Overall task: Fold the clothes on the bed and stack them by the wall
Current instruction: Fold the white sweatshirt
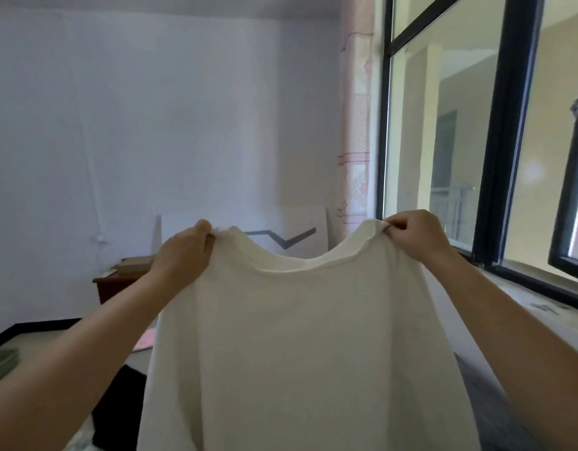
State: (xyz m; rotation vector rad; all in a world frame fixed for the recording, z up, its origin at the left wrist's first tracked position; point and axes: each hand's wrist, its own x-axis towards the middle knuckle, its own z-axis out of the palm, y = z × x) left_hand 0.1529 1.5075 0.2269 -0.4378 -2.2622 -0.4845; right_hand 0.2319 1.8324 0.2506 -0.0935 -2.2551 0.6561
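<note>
A white T-shirt (300,336) hangs at full width in front of the person, held up in the air by its two shoulder points, the neckline sagging between them. To the shirt's left, the left hand (180,255) pinches the shoulder seam, fingers (201,227) curled tight over a small bunch of cloth. To the shirt's right, the right hand (414,236) pinches the opposite shoulder the same way. A dark garment (118,408) lies below the shirt's left edge; a wooden cabinet (115,283) stands behind the left hand, a dark-framed window (502,131) beyond the shirt's right side.

The shirt looks ready to be squared up for folding. It would likely go best with both pinches kept level, so the hem hangs straight. The body could then be lowered flat before the sleeves are turned in, or creases may set crooked.
</note>
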